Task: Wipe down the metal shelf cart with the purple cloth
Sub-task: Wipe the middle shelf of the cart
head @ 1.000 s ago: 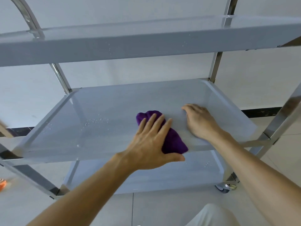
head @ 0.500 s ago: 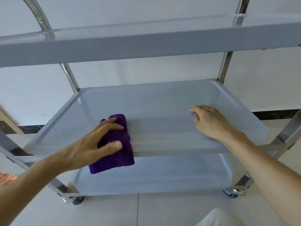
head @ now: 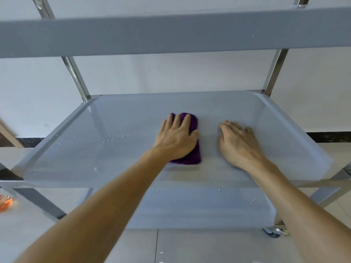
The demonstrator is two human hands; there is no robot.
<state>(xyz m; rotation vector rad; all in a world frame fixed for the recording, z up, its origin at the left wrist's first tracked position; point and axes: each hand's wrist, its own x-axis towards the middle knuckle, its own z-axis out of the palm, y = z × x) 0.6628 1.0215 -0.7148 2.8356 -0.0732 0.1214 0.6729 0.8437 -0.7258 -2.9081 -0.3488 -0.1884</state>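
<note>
The metal shelf cart (head: 57,141) stands in front of me with three grey shelves on shiny steel posts. My left hand (head: 176,137) lies flat with straight fingers on the folded purple cloth (head: 191,156), pressing it onto the middle shelf near its centre. My right hand (head: 237,143) rests palm down on the same shelf just right of the cloth, fingers spread and holding nothing. Water droplets (head: 114,138) dot the shelf to the left of the cloth.
The top shelf (head: 171,35) crosses the view above my hands. The bottom shelf (head: 199,207) shows more droplets, with a caster wheel (head: 273,232) at its right corner. An orange object (head: 5,203) lies on the tiled floor at far left. A white wall stands behind.
My left hand has swept the cloth from the shelf's front left edge back to the middle, farther in. It now lies flat on the cloth. The right hand stays planted on the shelf.
</note>
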